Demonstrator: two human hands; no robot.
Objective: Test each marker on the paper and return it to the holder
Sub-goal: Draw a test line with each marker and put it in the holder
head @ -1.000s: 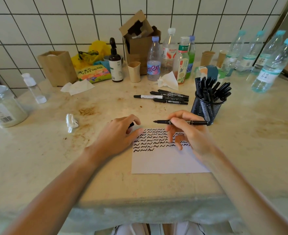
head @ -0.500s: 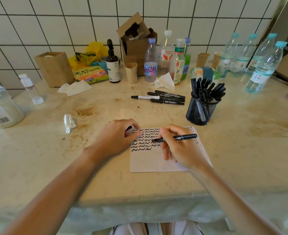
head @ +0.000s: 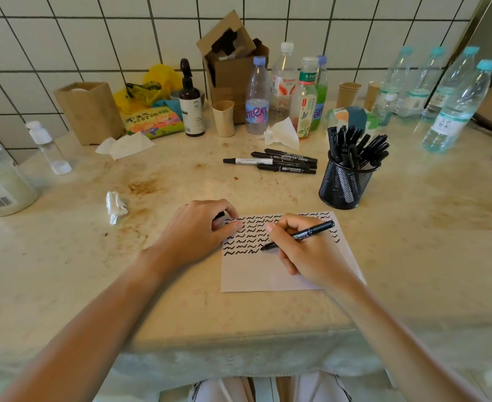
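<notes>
Marker [head: 298, 235] in the right hand [head: 308, 253], that's what I'm watching: the fingers are curled round its barrel in a writing grip, tip down on the paper [head: 271, 274] at the end of the lowest row of squiggles, barrel slanting up and away to the right. The left hand [head: 194, 232] lies on the paper's left edge with the fingers curled in and something small and black tucked under them, probably the cap, though I can't make it out. From where I stand the sheet worries me most; it sits loose on the stained table [head: 413, 256], and if that left hand lifts mid-stroke the paper will likely drag with the tip and the line will skid off onto the stone. The right palm also rests on the sheet just near the wet rows, so a smear looks possible. If the black bit really is the cap, losing it would leave this pen to dry out. The mesh holder [head: 345, 184] stands just far-right of the sheet, already crowded with pens, so jamming this one in carelessly might tip it. Four loose markers [head: 282, 163] lie farther back, left of the holder, easy to muddle with tested ones.
</notes>
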